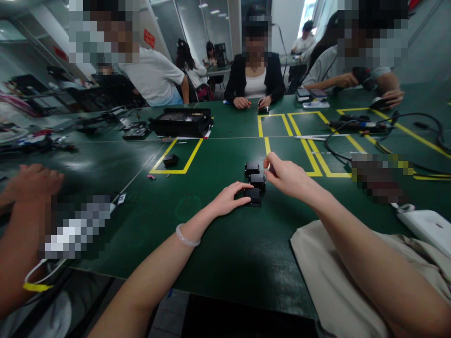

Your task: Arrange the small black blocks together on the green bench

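Three blk blocks [257, 179] grouped, one blk piece [171, 160] left apart, prob. mid-job; L hand [230, 198] pinches nearest block [251, 193]; R hand [284, 175] curled, can't tell its hold.

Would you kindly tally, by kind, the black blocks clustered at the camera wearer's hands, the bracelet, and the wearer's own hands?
Black blocks: 3
Bracelet: 1
Hands: 2 (left hand, right hand)
Total: 6
A dark sliver at the right fingertips is too unclear to count.

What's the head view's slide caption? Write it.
Left hand on one of three clustered black blocks, right hand alongside, green table beneath.
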Motion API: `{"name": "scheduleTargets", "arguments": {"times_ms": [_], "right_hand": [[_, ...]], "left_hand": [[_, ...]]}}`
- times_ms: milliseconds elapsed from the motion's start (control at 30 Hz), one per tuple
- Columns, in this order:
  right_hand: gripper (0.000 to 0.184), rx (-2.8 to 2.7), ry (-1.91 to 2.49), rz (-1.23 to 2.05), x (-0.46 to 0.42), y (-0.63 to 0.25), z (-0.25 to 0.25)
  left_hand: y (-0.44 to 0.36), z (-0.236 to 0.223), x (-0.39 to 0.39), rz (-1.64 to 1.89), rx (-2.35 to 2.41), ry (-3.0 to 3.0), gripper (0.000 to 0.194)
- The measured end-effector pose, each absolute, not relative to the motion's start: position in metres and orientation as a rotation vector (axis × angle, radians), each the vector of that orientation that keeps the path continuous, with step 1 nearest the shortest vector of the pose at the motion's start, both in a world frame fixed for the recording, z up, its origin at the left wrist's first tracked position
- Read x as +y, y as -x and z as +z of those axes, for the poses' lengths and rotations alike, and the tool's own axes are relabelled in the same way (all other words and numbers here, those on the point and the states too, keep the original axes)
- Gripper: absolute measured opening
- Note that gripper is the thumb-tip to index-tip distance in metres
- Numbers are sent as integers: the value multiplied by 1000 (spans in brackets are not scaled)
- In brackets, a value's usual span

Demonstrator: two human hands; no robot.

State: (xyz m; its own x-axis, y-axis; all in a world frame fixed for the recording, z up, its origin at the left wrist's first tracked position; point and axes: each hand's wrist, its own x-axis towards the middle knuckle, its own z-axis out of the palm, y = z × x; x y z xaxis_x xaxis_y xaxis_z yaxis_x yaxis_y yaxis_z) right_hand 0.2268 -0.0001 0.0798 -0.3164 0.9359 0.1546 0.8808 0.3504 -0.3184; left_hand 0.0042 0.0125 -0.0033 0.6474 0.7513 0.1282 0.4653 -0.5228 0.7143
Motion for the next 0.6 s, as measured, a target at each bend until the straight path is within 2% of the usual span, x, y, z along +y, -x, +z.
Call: {"name": "scheduleTargets", "arguments": {"times_ms": [167, 367, 600], "right_hand": [[23, -2308, 1711, 117, -1, -225, 80], [18, -2341, 1636, 198, -4, -225, 83], [22, -2399, 1641, 85, -5, -223, 83]], "left_hand": [[-4, -2, 12, 555, 944, -2220, 40], [-5, -4, 13, 566, 947, -2217, 39], [-4, -3, 12, 563, 945, -2217, 39]]}}
